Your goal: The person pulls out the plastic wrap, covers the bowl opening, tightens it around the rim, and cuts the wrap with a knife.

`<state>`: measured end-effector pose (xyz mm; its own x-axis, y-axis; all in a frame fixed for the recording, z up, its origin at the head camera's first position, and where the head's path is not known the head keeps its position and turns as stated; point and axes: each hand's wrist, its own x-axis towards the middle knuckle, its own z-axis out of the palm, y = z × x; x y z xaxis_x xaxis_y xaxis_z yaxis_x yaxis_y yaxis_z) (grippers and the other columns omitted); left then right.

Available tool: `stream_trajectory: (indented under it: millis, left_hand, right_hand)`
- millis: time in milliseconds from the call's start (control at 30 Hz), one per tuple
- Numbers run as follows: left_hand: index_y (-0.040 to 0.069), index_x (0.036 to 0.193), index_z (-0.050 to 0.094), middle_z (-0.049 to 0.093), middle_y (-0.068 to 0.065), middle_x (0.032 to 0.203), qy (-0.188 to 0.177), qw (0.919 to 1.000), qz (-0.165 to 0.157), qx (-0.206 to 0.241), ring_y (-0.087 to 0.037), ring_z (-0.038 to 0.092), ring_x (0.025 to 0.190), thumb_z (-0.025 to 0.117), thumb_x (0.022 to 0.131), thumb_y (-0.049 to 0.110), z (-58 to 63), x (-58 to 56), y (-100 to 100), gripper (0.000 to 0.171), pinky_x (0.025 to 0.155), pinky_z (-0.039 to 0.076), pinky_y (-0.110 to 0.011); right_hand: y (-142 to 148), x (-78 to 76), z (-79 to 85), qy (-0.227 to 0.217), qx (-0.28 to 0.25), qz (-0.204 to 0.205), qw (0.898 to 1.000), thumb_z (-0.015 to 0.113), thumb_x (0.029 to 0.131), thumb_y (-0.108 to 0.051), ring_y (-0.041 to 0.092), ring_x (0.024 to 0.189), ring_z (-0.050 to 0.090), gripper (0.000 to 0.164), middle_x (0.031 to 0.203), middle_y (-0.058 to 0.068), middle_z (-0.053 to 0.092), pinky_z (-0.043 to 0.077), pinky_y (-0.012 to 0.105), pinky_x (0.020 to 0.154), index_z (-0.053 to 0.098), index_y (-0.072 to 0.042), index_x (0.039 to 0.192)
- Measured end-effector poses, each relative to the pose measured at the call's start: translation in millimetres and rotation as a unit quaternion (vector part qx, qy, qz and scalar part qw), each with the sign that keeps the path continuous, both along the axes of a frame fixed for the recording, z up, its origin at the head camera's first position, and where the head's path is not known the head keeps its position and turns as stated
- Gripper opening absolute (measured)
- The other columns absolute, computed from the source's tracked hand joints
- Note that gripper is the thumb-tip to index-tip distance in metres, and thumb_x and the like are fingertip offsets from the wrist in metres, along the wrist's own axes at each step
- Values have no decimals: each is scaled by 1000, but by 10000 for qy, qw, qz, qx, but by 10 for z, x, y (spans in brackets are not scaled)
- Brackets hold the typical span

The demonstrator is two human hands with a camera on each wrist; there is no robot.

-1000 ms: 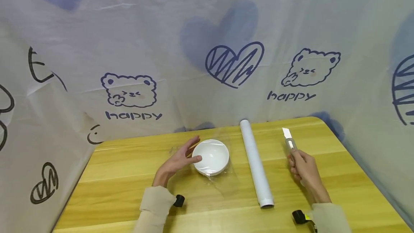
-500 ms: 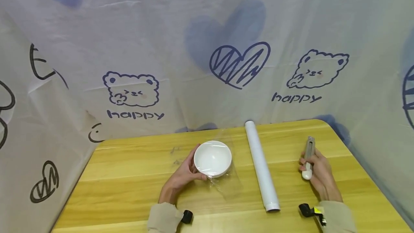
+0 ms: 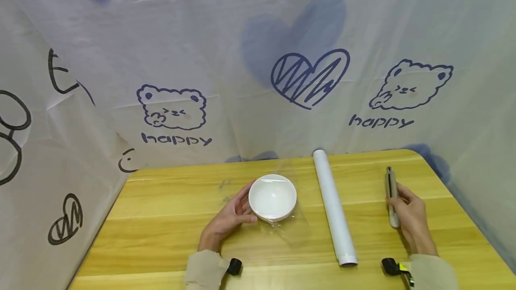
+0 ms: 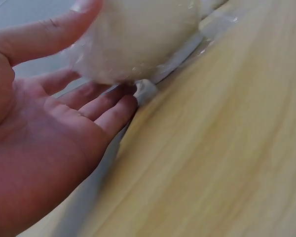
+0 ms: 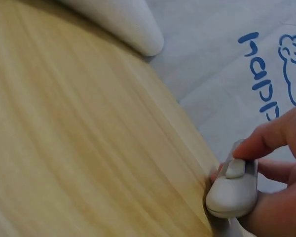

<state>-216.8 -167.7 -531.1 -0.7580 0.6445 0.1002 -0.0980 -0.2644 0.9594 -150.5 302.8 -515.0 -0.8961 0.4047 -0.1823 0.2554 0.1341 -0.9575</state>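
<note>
Pale greyish cloth (image 3: 225, 57) hangs behind and on both sides, printed with blue hearts, smiling bear outlines (image 3: 173, 106) and the word "happy". Against it stands a yellow wood-grained table (image 3: 161, 223) with rounded far corners. Near its middle is a round white bowl (image 3: 272, 197) with clear plastic film (image 3: 296, 229) over its mouth; the film's loose edges spill onto the surface, and the left wrist view shows it crinkled against the bowl's outer wall. On the bowl's left side, the left hand (image 3: 230, 220) has its thumb spread away from the fingers, which reach along the lower part of the bowl and touch it. To the right of the bowl, a long white roll (image 3: 335, 209) lies lengthwise, its far end close to the cloth. Further right, the right hand (image 3: 413, 216) pinches a slim grey utility knife (image 3: 391, 191) between thumb and fingers, one fingertip on its slider. Both arms wear beige sleeves (image 3: 205, 270), with a small black device (image 3: 234, 266) at each wrist.
</note>
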Motion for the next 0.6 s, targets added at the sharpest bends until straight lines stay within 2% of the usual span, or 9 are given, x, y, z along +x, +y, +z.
stream_trajectory:
  millis: [67,167,300,333,467,533,600]
  left_hand:
    - [2,164,12,9,-19,170,-52,10000,48,-30,-35,18,154,76,87,-8,-3,-3,-21,100,117,32,-31]
    - [1,162,22,21,-20,167,-81,9994,289,-185,-37,32,149,78,88,-3,-25,-28,-31,93,113,39,-34]
    - [0,155,37,40,-20,157,-22,9970,702,-316,-33,54,133,85,81,-3,-56,-61,-22,88,104,50,-37]
    - [-1,153,39,44,-20,154,21,9965,777,-309,-32,57,129,86,79,-3,-62,-65,-19,88,102,52,-37]
    - [-6,148,44,52,-21,145,123,9947,973,-300,-27,65,116,90,74,-3,-69,-68,-4,88,95,56,-37]
    - [-7,148,44,52,-24,145,163,9941,1021,-327,-27,66,114,91,72,-2,-70,-68,-3,89,93,57,-37]
    - [-6,150,41,48,-26,148,212,9941,999,-374,-28,64,118,92,71,-1,-71,-69,-9,94,95,56,-39]
  right_hand:
    - [-7,-4,11,-129,539,-194,9983,57,101,-6,-7,91,49,60,143,20,48,49,11,73,37,-5,158]
    - [-1,8,12,-133,1045,-425,9935,60,99,-7,-10,85,50,54,130,15,61,48,9,69,49,-2,151]
    - [40,46,-5,-203,1608,-463,9857,60,99,-12,-7,78,50,48,118,16,66,47,14,64,55,-1,146]
    - [55,56,-10,-227,1729,-478,9835,59,100,-13,-5,77,50,47,119,20,66,46,16,63,56,0,145]
    - [119,91,-32,-331,2162,-629,9738,59,102,-18,11,79,55,44,113,21,65,44,20,60,59,5,140]
    - [135,103,-19,-302,2365,-637,9691,58,103,-19,23,90,60,45,121,26,63,45,24,66,58,7,140]
    - [116,116,34,-143,2536,-611,9653,58,103,-18,35,103,59,45,127,30,58,46,30,73,56,8,140]
